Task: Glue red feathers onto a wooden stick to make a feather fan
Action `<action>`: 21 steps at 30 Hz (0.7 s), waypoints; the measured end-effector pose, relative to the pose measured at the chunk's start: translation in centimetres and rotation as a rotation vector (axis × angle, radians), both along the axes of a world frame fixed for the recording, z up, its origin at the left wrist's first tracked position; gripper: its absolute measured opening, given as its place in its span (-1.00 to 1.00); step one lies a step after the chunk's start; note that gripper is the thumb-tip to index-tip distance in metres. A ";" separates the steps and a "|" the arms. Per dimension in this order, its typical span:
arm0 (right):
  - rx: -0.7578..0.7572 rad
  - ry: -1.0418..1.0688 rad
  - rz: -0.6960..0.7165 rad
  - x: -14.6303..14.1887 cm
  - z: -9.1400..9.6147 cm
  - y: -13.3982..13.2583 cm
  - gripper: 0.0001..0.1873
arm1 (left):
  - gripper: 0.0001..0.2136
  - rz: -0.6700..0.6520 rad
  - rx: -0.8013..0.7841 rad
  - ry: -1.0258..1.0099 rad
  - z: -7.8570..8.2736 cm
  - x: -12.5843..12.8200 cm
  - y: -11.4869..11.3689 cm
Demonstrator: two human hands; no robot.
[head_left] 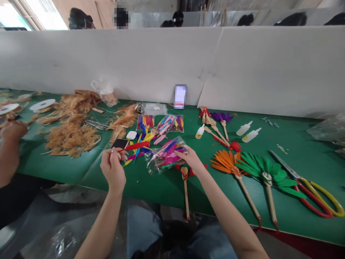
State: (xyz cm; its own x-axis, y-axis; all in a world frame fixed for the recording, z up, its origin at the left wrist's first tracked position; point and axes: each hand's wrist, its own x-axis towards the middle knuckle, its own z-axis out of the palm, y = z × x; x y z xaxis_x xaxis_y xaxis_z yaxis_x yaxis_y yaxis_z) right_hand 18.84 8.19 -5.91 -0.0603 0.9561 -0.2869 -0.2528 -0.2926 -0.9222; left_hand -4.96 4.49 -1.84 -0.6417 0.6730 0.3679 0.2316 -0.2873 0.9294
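Observation:
My left hand (113,167) pinches a red feather (137,145) by its thin end, the vane pointing right over loose coloured feathers (138,151). With my right hand (192,160) I grip the edge of a clear plastic bag of feathers (169,154), mostly pink, purple and blue. Below that bag lies a wooden stick (185,196) with a rounded head and red feathers fixed near it. Finished-looking feather fans, one orange (226,163) and one green (280,174), rest to the right of my right forearm.
Big scissors (309,189) lie far right. Small glue bottles (251,135) and a purple feather fan (222,118) are behind the fans. Tan fibre heaps (72,138) cover the left side. A phone (180,96) leans on the white partition (134,64). Another person's hand (12,129) is at far left.

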 end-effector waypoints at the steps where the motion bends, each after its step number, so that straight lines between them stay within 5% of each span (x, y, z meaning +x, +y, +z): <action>1: 0.023 -0.024 0.056 -0.7 0.1 0.7 -0.57 | -0.84 -0.014 0.005 -0.005 -0.1 0.2 0.0; 7: 0.280 -0.456 0.134 -3.5 -0.4 3.5 -0.33 | -0.83 -0.123 -0.006 -0.033 -1.0 1.7 0.0; 11: 0.577 -0.665 0.063 -2.0 0.7 2.8 -0.58 | -0.83 -0.188 -0.065 0.015 -1.8 2.8 0.3; 17: 0.760 -0.603 0.301 0.3 3.7 0.2 -0.67 | -0.83 -0.413 -0.234 0.272 -3.0 5.0 1.3; 21: 0.732 -0.714 0.445 0.3 4.0 -0.4 -0.83 | -0.81 -0.566 -0.227 0.402 -3.3 7.2 2.7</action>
State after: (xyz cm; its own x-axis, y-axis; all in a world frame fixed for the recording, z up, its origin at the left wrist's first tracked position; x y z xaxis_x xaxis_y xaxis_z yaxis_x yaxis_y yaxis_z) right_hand 19.18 7.79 -1.89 -0.4859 0.8428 0.2317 0.3967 0.4488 -0.8007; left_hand 2.27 7.15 -5.14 -0.0173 0.9494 0.3136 0.4403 -0.2743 0.8549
